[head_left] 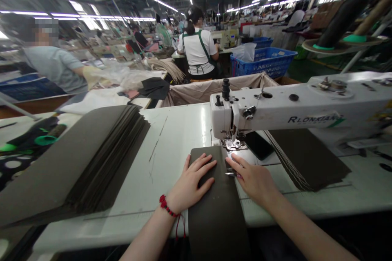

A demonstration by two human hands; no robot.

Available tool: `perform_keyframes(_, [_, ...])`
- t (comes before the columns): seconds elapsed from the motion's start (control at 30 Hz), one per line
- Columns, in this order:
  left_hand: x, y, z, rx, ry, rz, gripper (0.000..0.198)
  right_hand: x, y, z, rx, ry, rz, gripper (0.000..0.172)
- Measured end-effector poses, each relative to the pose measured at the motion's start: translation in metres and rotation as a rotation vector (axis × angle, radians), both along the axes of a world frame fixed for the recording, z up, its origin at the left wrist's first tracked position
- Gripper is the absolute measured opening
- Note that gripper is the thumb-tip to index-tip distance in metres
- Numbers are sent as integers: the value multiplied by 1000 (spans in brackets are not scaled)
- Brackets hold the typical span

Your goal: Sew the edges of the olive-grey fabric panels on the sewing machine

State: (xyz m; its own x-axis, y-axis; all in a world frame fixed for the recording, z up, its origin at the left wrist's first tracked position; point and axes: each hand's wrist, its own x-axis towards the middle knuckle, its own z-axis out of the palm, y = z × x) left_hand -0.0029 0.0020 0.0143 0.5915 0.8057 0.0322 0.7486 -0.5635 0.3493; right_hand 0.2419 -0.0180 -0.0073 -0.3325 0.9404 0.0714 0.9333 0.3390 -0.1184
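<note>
A long dark olive fabric panel (216,212) lies before me, its far end just short of the presser foot (234,143) of a white sewing machine (263,108). My left hand (194,179) rests flat on the panel with its fingers spread. At the panel's right edge is my right hand (252,177), its index and middle fingers reaching forward onto the material. A pointed metal tip, apparently of thread snips (229,174), pokes out from under its curled fingers; the rest is hidden in the palm.
A thick stack of olive panels (92,151) lies left. Right of the needle are a black phone (259,145) and a smaller panel pile (309,157). Behind the table stands a cloth-lined bin (190,91). Thread cones (343,20) rise at right. Two co-workers sit ahead.
</note>
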Motion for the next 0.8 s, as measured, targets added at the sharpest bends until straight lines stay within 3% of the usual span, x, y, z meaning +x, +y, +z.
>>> perform_keyframes(0.8, [-2, 0, 0, 35, -63, 18, 47, -1, 0, 1, 13, -33, -6, 57])
